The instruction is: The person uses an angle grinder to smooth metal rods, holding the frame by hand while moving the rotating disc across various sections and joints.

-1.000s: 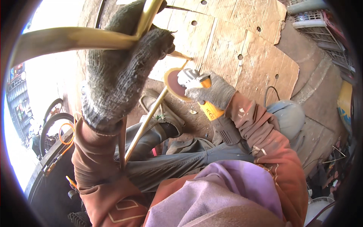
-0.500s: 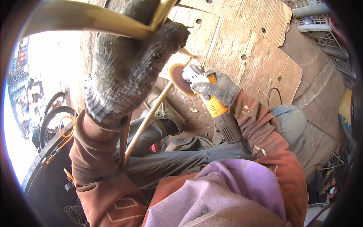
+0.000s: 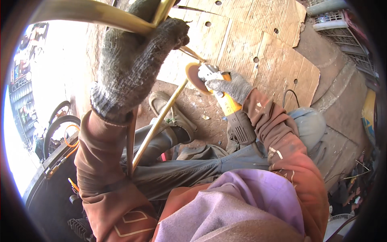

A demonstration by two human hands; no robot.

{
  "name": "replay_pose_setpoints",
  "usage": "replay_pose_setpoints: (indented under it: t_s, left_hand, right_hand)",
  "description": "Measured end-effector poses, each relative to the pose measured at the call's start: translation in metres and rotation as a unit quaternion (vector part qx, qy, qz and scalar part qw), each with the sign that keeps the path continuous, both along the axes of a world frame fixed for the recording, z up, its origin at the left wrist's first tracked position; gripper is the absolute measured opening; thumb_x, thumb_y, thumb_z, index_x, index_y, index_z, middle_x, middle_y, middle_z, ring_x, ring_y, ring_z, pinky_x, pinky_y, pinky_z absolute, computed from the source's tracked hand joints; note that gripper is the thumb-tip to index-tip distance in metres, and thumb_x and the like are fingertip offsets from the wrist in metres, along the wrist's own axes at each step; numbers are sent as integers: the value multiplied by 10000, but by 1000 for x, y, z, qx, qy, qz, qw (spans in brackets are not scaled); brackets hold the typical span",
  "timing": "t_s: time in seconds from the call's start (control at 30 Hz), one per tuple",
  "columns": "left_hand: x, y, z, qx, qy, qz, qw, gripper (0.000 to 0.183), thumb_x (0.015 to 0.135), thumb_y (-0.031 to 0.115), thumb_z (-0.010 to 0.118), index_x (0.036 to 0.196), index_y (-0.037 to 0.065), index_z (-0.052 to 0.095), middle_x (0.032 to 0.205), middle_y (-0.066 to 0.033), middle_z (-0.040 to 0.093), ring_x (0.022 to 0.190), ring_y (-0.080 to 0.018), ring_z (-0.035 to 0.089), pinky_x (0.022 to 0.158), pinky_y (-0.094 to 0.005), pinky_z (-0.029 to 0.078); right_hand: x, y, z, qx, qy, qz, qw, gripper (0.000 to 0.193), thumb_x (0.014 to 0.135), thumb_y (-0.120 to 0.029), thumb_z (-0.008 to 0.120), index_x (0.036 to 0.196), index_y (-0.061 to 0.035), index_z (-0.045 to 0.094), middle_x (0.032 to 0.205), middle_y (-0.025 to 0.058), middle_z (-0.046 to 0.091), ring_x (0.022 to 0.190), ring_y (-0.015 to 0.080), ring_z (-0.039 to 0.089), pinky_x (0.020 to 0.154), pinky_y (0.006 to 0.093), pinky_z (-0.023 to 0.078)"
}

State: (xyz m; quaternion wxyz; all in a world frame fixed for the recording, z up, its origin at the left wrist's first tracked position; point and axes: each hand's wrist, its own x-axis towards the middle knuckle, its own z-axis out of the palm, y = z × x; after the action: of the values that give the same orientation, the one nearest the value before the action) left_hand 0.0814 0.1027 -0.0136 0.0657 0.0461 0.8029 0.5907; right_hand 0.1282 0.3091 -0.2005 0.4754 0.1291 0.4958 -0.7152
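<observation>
My left hand [image 3: 129, 68], in a dirty grey knit glove, is raised at the upper left and closed around a gold-coloured metal frame [image 3: 92, 15] where its bars join. A thin gold bar [image 3: 161, 117] of it slants down toward my lap. In a grey glove, my right hand [image 3: 234, 86] grips a yellow and grey angle grinder [image 3: 242, 127] by its neck. The grinder's round brown disc [image 3: 196, 78] faces the frame, close to the slanting bar's upper end; whether they touch I cannot tell.
Flattened cardboard [image 3: 238, 48] with punched holes covers the ground ahead. My shoe [image 3: 171, 115] rests on brown ground. White plastic crates [image 3: 342, 30] stand at the far right. At left lie a black round container [image 3: 48, 197] and an orange cable [image 3: 66, 139].
My left hand and the frame have shifted slightly left. The grinder's disc has moved a little right, away from the slanting bar, and more of my shoe shows.
</observation>
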Motion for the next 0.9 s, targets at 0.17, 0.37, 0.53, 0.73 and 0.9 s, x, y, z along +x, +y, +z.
replay_pose_setpoints:
  t_s: [0.17,0.37,0.53,0.73,0.9]
  left_hand:
    - [-1,4,4,-24,-11,-2,1000,275,942,167,599,1093,-62,592,897,-125,689,861,-176,655,787,-303,519]
    - [-1,4,4,-29,-5,-5,1000,274,940,173,605,1091,-56,591,911,-128,687,880,-168,650,798,-298,515]
    - [1,7,6,-12,-24,4,1000,286,935,169,615,1109,-56,594,962,-139,690,907,-177,652,801,-301,517]
    - [3,16,8,-12,-15,17,1000,326,944,164,590,1174,-66,561,919,-127,667,878,-179,643,818,-309,500]
    - [0,8,13,-63,4,0,998,296,959,141,550,1161,-75,539,862,-110,641,855,-177,627,832,-319,482]
  right_hand:
    - [3,1,-5,-65,-19,-5,998,307,809,-178,772,1053,-15,681,845,65,689,619,111,600,555,253,493]
    - [-2,6,-8,16,-33,-14,999,324,816,-173,758,1071,-14,637,798,50,650,623,120,608,547,249,505]
    - [-2,10,-17,15,-34,-16,999,314,812,-193,765,1038,-22,631,815,54,657,651,134,628,562,261,517]
    - [-4,9,-17,22,-43,-42,998,437,734,-231,834,1045,6,641,827,83,679,644,143,643,559,269,519]
    - [-6,9,-9,16,-28,-28,999,398,768,-212,804,1056,7,638,828,70,675,645,130,636,567,266,517]
